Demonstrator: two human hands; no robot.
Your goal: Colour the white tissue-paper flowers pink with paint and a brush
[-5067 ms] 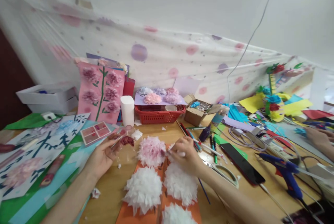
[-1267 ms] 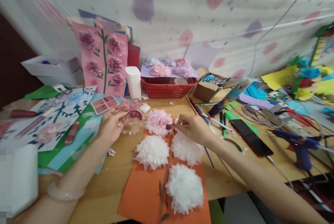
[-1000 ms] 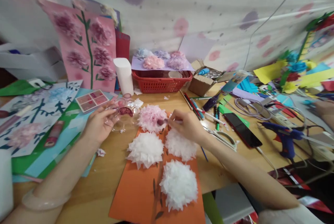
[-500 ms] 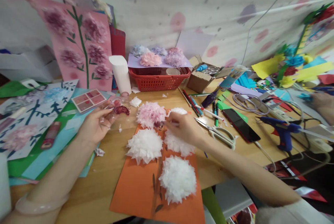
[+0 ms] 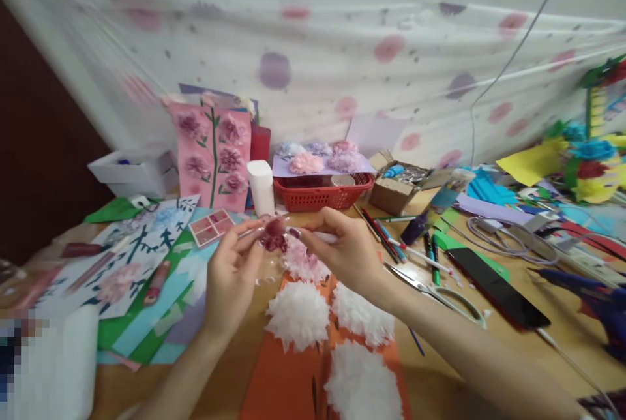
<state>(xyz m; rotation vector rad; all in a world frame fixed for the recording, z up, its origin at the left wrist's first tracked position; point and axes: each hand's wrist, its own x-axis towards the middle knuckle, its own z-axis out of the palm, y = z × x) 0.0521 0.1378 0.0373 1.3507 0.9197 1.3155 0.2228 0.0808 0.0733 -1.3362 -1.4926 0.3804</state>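
Right fingers (image 5: 317,247) have moved the pinched brush (image 5: 327,236) from flower (image 5: 306,263) to case (image 5: 274,245) held by left fingers (image 5: 254,259).

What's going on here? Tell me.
A person's left hand holds a clear container with dark red contents, while the right hand holds a brush, its head at the container; whether they touch can't be told. Below, the orange sheet carries paper flowers: at its far end a pink one, partly behind the hands, and nearer, three white ones.
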